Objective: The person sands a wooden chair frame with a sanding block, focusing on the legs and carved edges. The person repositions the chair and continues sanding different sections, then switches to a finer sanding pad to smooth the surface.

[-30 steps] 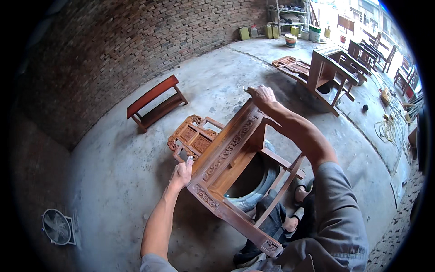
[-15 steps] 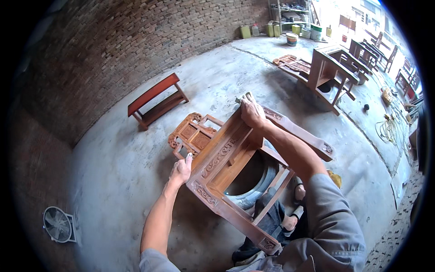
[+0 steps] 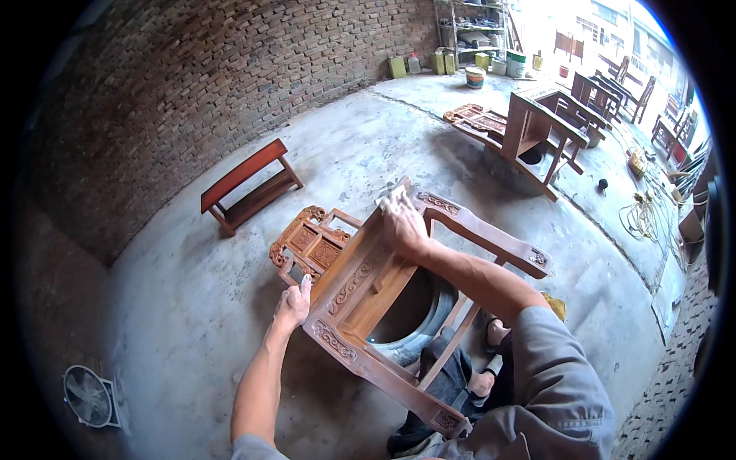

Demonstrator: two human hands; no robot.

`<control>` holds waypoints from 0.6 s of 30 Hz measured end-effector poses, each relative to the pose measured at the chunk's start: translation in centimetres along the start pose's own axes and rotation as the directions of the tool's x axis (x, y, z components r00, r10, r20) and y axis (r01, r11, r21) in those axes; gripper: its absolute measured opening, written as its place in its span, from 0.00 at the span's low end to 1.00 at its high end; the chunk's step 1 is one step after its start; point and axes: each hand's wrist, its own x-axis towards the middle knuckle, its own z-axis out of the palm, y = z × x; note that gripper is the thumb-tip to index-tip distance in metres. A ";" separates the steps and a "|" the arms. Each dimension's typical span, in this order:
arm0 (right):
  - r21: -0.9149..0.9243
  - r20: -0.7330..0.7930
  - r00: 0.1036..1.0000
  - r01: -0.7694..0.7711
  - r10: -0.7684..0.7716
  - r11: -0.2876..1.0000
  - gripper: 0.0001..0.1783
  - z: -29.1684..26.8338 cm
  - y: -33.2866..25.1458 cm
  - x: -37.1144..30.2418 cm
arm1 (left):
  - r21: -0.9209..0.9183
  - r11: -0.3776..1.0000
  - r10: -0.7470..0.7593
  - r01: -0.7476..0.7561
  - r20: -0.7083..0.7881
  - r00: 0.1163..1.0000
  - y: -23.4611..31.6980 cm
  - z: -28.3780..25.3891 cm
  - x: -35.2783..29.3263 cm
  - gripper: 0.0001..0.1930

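Observation:
A carved brown wooden chair point(image 3: 360, 284) lies tipped over in front of me, its legs pointing toward my lap, over a dark round tyre point(image 3: 429, 326). At the chair's left corner my left hand point(image 3: 293, 305) is closed on the edge, thumb up. My right hand point(image 3: 404, 226) presses on the far end of the same long edge. Under its fingers is a small greyish piece that looks like sandpaper, mostly hidden by the hand. A carved openwork back panel point(image 3: 314, 245) shows beyond the edge.
A red-topped wooden stand point(image 3: 249, 184) stands on the concrete floor toward the brick wall point(image 3: 230, 69). Another tipped chair point(image 3: 529, 138) lies at the far right. Buckets point(image 3: 475, 77), a shelf rack point(image 3: 479, 31) and coiled cables point(image 3: 644, 218) are farther off. A white fan point(image 3: 88, 395) is at lower left.
My right hand has slid a little back along the chair's edge, toward my left hand. My left hand keeps its hold. The whole view has shifted slightly.

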 end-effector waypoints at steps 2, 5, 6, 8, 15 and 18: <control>0.026 -0.033 0.994 -0.104 0.105 0.994 0.17 -0.3 3.6 2.0 | -0.050 0.998 0.036 -0.035 0.008 0.999 0.8 0.6 0.8 0.36; 0.076 0.351 0.883 -0.357 0.311 0.931 0.20 -2.9 1.3 4.9 | -0.029 0.999 -0.025 0.026 0.016 1.000 0.4 -0.1 0.0 0.36; -0.006 0.317 0.916 -0.258 0.246 0.966 0.22 -1.6 1.3 3.1 | -0.030 0.999 -0.030 0.030 0.017 0.999 0.3 0.4 0.1 0.36; 0.078 0.208 0.978 0.017 -0.033 0.997 0.25 -0.5 0.6 0.3 | -0.043 0.999 -0.013 0.012 -0.021 1.000 0.3 0.0 0.4 0.36; 0.031 0.412 0.895 0.175 -0.172 0.984 0.25 -0.9 0.2 3.0 | -0.003 0.999 0.045 -0.045 -0.008 0.999 -0.1 0.1 0.2 0.34; 0.367 0.527 0.740 0.246 -0.418 0.897 0.20 -3.8 -13.5 -1.5 | -0.016 0.999 0.039 -0.040 -0.038 0.999 -1.1 0.1 -0.4 0.31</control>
